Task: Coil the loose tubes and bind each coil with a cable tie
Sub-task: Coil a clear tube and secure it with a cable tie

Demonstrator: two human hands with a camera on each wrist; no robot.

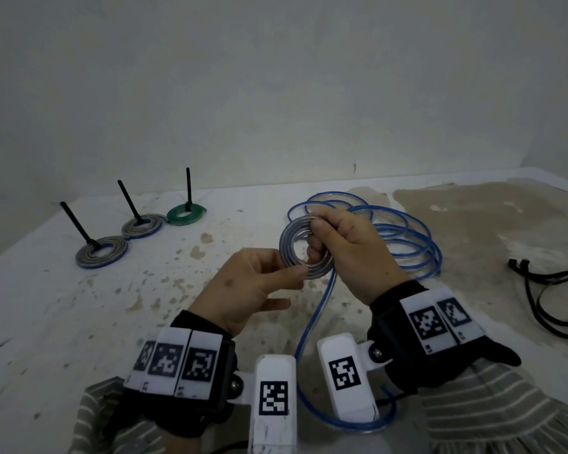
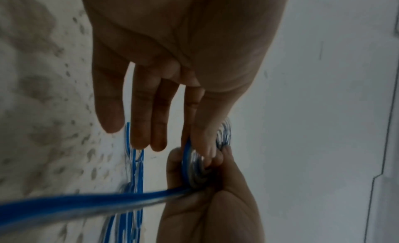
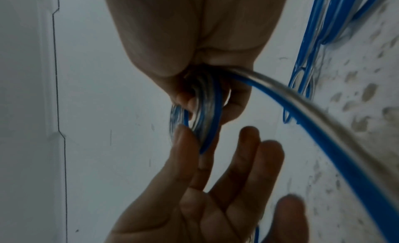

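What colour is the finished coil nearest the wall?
Green, bound with a black cable tie; the coil shows best in the head view.

Glossy translucent plastic tube [image 1: 407,244]; matt, stained cloth table cover [image 1: 145,290].

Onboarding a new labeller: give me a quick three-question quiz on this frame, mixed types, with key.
1. True or false: the left hand pinches the lower rim of the half-wound coil.
2. How many finished coils lie on the table? A) two B) three C) five
3. Fill in: the spare cable ties lie to the person's ____.

Key: 1 true; 2 B; 3 right. The right hand grips the coil's other side, while the loose blue tube lies behind.
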